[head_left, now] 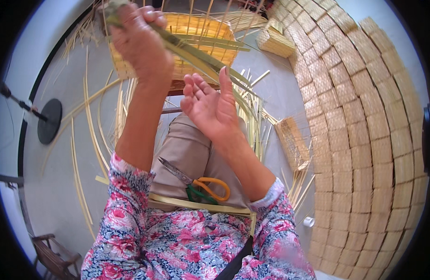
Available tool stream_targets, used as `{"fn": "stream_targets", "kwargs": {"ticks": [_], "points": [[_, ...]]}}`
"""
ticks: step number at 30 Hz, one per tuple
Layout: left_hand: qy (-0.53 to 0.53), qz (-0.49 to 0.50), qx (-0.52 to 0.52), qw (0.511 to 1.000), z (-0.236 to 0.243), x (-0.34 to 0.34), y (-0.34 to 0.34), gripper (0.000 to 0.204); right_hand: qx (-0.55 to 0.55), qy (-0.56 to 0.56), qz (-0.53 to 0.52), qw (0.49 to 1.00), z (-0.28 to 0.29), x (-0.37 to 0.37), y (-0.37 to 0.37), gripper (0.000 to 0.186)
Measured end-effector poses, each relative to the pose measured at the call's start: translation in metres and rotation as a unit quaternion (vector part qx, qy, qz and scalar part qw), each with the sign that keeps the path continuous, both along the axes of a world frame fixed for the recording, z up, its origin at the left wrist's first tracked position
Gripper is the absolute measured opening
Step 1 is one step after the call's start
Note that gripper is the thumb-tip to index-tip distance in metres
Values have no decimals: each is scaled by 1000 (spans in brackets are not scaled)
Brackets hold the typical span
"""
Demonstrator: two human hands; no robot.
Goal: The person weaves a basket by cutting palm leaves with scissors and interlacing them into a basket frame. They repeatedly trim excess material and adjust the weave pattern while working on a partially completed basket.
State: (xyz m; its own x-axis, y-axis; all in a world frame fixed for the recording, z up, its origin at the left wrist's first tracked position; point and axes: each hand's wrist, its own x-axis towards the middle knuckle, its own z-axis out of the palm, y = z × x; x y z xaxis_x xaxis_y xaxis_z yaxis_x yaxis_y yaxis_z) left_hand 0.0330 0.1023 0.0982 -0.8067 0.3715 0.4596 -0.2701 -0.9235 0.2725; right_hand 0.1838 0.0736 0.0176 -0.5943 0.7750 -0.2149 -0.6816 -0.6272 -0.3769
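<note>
My left hand (147, 49) is raised at the upper left, slightly blurred, its fingers wrapped round a bundle of green bamboo strips (191, 49). The strips slant down to the right, past my right hand. Palm up with thumb raised and fingers loosely apart, my right hand (212, 105) sits just below them, holding nothing I can see. Behind the strips stands a partly woven yellow basket (224, 30) with upright stakes. On my lap lies a pair of scissors (196, 184) with one orange and one green handle, blades pointing up and left.
Stacked woven baskets (359, 140) form a wall along the right. Loose bamboo strips (89, 126) litter the floor on both sides. A small woven frame (292, 142) and a white roll (309, 221) lie right of my legs. A black round stand base (50, 121) stands left, above a wooden chair (56, 256).
</note>
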Motion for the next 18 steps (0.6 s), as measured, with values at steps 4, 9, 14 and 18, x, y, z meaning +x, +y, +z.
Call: {"fn": "stream_targets", "kwargs": {"ticks": [4, 9, 14, 18], "points": [[15, -51, -14, 998, -9, 8, -29, 24, -1, 124, -107, 986, 2, -7, 7, 42], [-38, -118, -89, 988, -45, 22, -47, 28, 17, 122, -175, 977, -4, 14, 14, 21], [-52, -251, -221, 941, -68, 20, -56, 34, 92, -49, -301, 948, 6, 34, 24, 10], [25, -270, -351, 896, -88, 0, -56, 40, 239, -174, -376, 878, 19, 80, 46, 13]]}}
